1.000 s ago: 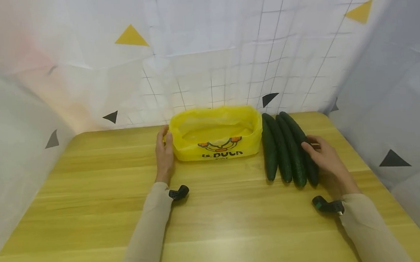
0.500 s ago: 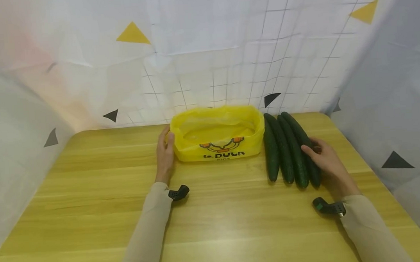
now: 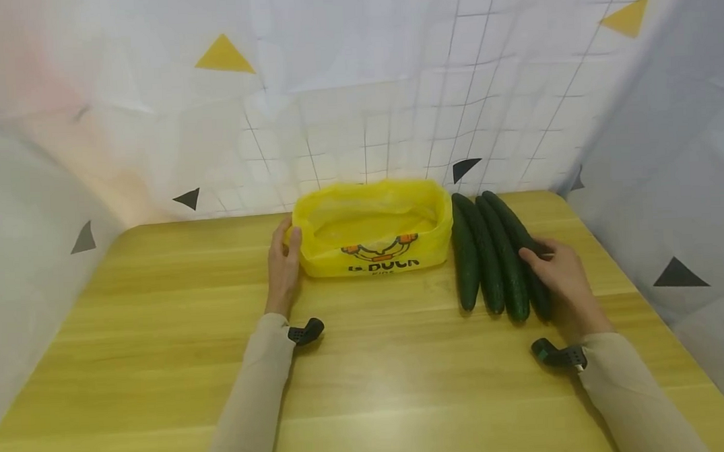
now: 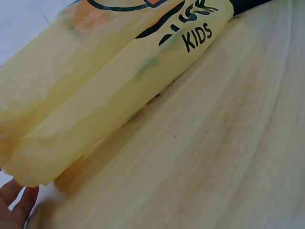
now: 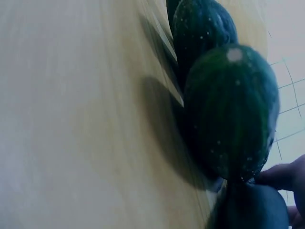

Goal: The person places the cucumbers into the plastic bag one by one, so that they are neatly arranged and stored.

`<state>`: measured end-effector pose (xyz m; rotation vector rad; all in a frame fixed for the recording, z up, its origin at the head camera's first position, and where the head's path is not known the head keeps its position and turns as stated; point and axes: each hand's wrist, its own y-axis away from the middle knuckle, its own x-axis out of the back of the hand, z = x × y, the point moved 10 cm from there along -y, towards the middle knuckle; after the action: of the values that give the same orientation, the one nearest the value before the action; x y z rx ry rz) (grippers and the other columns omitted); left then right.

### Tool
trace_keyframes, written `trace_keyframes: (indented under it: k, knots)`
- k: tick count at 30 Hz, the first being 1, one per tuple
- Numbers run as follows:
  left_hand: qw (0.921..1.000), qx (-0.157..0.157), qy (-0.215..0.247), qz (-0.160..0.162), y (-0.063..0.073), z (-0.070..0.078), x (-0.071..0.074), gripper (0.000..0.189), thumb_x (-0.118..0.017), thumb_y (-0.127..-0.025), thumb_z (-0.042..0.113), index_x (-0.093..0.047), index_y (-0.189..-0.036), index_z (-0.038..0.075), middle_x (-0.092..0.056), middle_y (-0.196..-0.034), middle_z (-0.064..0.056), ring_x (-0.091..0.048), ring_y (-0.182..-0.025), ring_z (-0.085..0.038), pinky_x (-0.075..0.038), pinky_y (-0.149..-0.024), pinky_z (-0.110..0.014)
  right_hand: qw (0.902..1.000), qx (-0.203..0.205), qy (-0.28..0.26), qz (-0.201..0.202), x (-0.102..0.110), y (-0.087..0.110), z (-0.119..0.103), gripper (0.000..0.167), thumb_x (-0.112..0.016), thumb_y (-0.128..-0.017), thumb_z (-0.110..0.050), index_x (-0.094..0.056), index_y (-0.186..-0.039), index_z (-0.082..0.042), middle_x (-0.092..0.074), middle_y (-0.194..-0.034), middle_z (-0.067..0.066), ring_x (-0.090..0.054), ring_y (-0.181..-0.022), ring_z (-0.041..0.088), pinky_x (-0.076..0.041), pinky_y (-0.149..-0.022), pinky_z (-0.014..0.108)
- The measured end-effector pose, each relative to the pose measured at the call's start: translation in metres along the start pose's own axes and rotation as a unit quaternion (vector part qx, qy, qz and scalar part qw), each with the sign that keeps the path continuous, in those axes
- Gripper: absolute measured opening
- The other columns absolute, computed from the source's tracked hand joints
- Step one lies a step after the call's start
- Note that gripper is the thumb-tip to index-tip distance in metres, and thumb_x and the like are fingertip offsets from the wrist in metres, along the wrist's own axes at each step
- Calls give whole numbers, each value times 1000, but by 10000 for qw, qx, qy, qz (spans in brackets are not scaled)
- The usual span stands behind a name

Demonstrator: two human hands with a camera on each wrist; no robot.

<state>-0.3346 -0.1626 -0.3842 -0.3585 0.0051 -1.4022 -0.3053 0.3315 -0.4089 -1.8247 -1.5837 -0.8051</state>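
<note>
A yellow plastic bag [image 3: 372,252] with a duck print stands on the table, its mouth open upward. My left hand [image 3: 284,270] rests against the bag's left end, fingers at the side and thumb toward the front. In the left wrist view only the fingertips [image 4: 28,200] show beside the bag. Several dark green cucumbers lie side by side right of the bag. My right hand [image 3: 561,271] holds the rightmost cucumber [image 3: 537,296], thumb over its top and fingers on its outer side. The right wrist view shows the cucumbers end-on, with the thumb [image 5: 281,176] above the nearest.
The light wooden table [image 3: 368,374] has a rounded back right corner. White cloth walls with printed triangles [image 3: 224,57] and grid lines enclose it at the back and sides. The leftmost cucumber [image 3: 466,268] lies close against the bag's right end.
The head view has shifted slightly. Both hands, the bag and the cucumbers keep their places.
</note>
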Motion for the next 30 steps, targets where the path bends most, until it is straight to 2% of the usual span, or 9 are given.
trace_keyframes:
  k: [4, 8, 12, 17, 23, 27, 30]
  knots:
    - [10000, 43, 68, -37, -2, -12, -2, 53, -42, -99, 41, -36, -145, 13, -31, -153, -9, -27, -142, -25, -26, -114, -48, 9991, -344, -24, 263, 5, 1, 9, 59, -45, -97, -40, -42, -139, 2, -50, -131, 31, -47, -119, 48, -40, -94, 56]
    - [9998, 93, 150, -20, -8, -30, -3, 54, -43, -98, 47, -38, -144, 20, -31, -153, -3, -28, -141, -22, -26, -113, -48, 9964, -703, -269, 385, 8, 1, 18, 58, -42, -97, -39, -42, -139, 1, -49, -133, 30, -46, -121, 46, -38, -97, 55]
    - [9999, 19, 43, 89, -9, -36, -2, 54, -42, -96, 54, -40, -142, 25, -32, -152, 2, -30, -140, -19, -29, -112, -47, 9938, -839, -531, 501, 11, 1, 25, 56, -37, -99, -37, -41, -140, 2, -47, -134, 31, -45, -122, 47, -39, -97, 55]
    - [9998, -132, 7, 170, -10, -35, -1, 54, -42, -95, 55, -43, -140, 25, -34, -152, -1, -29, -141, -18, -27, -113, -47, 9925, -880, -757, 391, 13, 0, 32, 59, -30, -101, -37, -33, -143, 4, -40, -138, 35, -41, -124, 50, -37, -98, 58]
    - [9999, -83, 58, 86, -11, -30, 0, 50, -43, -98, 46, -42, -141, 22, -32, -153, -3, -27, -142, -19, -25, -114, -47, 9878, -956, -1225, 126, 12, 1, 31, 66, -29, -100, -44, -24, -147, 3, -27, -148, 32, -28, -132, 51, -28, -105, 60]
    - [9999, -112, 96, 25, -6, -14, 1, 48, -43, -100, 37, -42, -142, 14, -32, -152, -11, -27, -142, -24, -25, -114, -49, 9770, -1078, -1837, -57, 10, 2, 26, 72, -30, -98, -50, -16, -149, 0, -14, -154, 26, -16, -140, 46, -19, -111, 58]
    - [9998, -172, 17, 20, -1, -1, 1, 46, -43, -101, 32, -41, -141, 10, -33, -152, -12, -27, -142, -27, -25, -113, -50, 9722, -994, -2116, -131, 11, 3, 18, 74, -31, -98, -50, -12, -150, -1, -8, -156, 24, -10, -142, 44, -15, -113, 58]
